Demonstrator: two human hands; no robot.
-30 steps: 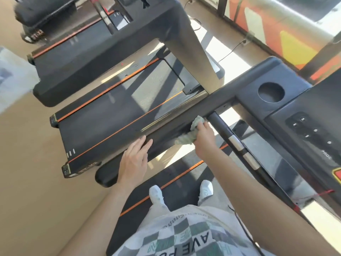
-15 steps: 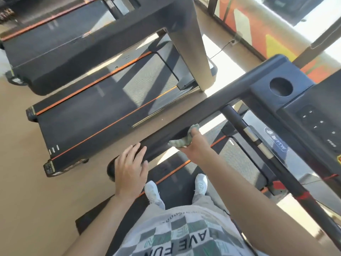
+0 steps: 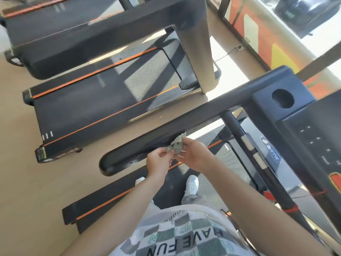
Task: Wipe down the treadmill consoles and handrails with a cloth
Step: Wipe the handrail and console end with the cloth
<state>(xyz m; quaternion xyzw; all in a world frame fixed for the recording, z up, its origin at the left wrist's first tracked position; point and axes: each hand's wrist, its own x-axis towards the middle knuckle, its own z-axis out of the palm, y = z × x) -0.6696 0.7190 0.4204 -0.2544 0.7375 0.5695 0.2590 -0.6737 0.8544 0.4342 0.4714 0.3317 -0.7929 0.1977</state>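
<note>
A small crumpled grey-green cloth (image 3: 176, 144) sits between both hands, just beside the inner face of the black left handrail (image 3: 140, 146). My right hand (image 3: 195, 156) pinches the cloth from the right and my left hand (image 3: 159, 162) pinches its lower left edge. The handrail runs up right to the dark console (image 3: 313, 137), which has a round cup holder (image 3: 282, 98) and small buttons. A thin black crossbar (image 3: 247, 145) with silver sensor pads slopes down right from the rail.
A second treadmill deck (image 3: 103, 106) with orange stripes lies to the left, its own thick handrail and upright (image 3: 197, 52) above it. My white shoes (image 3: 191, 185) stand on the belt below. A window wall with orange panels (image 3: 273, 45) lines the right.
My right hand pulled the cloth off the handrail and toward me. My left hand left the rail's end and came across to take hold of the cloth. The view shifted slightly.
</note>
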